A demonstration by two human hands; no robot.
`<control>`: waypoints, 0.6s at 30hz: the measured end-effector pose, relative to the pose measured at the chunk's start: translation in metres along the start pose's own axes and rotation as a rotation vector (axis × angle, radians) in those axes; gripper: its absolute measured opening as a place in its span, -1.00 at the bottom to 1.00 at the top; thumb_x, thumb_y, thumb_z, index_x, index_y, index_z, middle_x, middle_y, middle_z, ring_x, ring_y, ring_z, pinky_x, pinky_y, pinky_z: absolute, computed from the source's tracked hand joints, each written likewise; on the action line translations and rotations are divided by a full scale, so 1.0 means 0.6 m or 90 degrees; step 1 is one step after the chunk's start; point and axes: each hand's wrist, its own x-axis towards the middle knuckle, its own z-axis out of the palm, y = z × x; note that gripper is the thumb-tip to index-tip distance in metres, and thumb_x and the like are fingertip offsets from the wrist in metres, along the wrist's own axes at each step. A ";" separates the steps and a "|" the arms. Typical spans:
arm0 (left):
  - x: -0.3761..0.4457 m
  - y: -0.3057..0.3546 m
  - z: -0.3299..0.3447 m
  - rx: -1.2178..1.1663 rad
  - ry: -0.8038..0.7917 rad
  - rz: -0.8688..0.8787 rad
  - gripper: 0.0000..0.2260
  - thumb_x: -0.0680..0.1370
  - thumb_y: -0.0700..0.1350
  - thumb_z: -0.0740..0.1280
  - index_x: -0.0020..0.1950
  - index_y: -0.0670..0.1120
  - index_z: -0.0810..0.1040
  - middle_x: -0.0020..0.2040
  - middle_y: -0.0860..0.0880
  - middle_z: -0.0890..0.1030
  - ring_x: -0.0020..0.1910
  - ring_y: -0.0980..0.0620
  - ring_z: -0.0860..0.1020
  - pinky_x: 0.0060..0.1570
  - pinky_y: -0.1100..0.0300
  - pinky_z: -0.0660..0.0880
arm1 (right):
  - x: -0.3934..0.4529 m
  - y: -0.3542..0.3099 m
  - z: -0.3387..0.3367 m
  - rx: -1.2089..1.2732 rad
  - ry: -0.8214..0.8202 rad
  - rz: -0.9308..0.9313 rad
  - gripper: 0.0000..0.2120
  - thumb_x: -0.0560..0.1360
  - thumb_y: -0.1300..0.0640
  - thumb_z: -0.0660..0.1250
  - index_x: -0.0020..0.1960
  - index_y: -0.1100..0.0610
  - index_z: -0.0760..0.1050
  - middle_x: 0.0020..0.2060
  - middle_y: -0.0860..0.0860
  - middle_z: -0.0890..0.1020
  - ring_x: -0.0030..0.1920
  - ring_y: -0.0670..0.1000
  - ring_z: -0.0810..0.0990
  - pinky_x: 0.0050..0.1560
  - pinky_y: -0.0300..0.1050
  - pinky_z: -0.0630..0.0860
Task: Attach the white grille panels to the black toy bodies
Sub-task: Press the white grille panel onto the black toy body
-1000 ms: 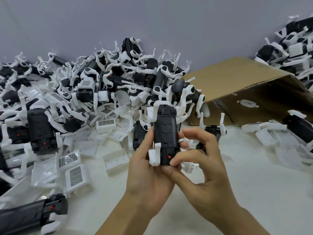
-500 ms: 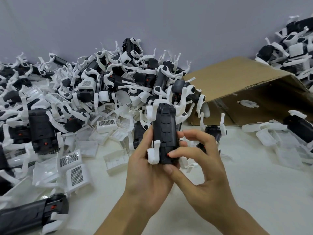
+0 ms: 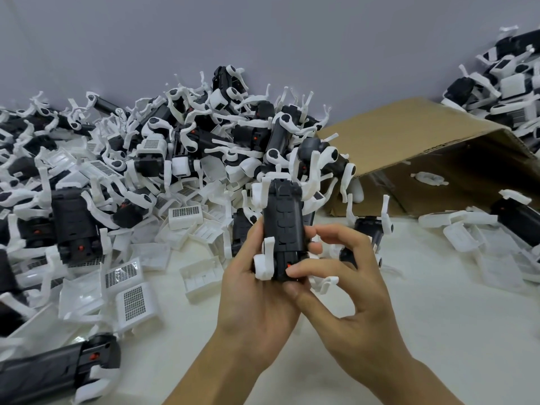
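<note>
A black toy body (image 3: 283, 229) is held upright at frame centre, clamped between the left hand (image 3: 257, 296) at its 7 o'clock and the right hand (image 3: 347, 290) at its 4 o'clock; left fingers (image 3: 254, 232) are wrapped on its left flank, the right index fingertip is pressed on its lower end. Since the earlier frame the body is barely shifted, grip unchanged. White legs are seen at its corners, a red dot near the bottom. Loose white grille panels (image 3: 133, 301) are scattered on the surface (image 3: 438, 331) at 8 o'clock.
</note>
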 end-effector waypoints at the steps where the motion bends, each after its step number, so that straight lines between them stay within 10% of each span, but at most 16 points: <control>1: 0.000 0.000 0.000 0.003 0.008 -0.004 -0.55 0.68 0.10 0.15 0.12 -0.19 0.69 -0.06 -0.15 0.62 -0.09 0.00 0.62 0.05 0.17 0.57 | -0.001 -0.001 0.000 -0.003 0.003 0.007 -0.80 0.43 0.11 0.50 -0.01 -0.16 0.65 0.29 -0.02 0.46 0.34 0.04 0.50 0.22 -0.17 0.50; 11: 0.003 0.024 0.011 0.066 -0.011 0.102 -0.59 0.63 -0.13 0.20 0.48 -0.16 0.40 0.31 -0.32 0.57 0.23 -0.24 0.60 0.14 0.00 0.59 | 0.006 0.004 -0.007 0.040 0.057 0.134 -0.56 0.43 0.02 0.47 0.26 -0.19 0.45 0.28 -0.12 0.47 0.30 0.00 0.50 0.07 -0.29 0.53; 18: 0.004 0.024 0.002 0.445 0.083 0.283 -0.66 0.33 -0.16 0.56 -0.04 0.08 0.48 0.00 -0.14 0.67 0.00 -0.22 0.64 -0.06 -0.17 0.62 | 0.014 -0.007 -0.018 0.150 -0.021 0.228 -0.60 0.47 -0.23 0.34 0.27 -0.17 0.52 0.18 -0.20 0.65 0.23 -0.14 0.60 0.15 -0.32 0.52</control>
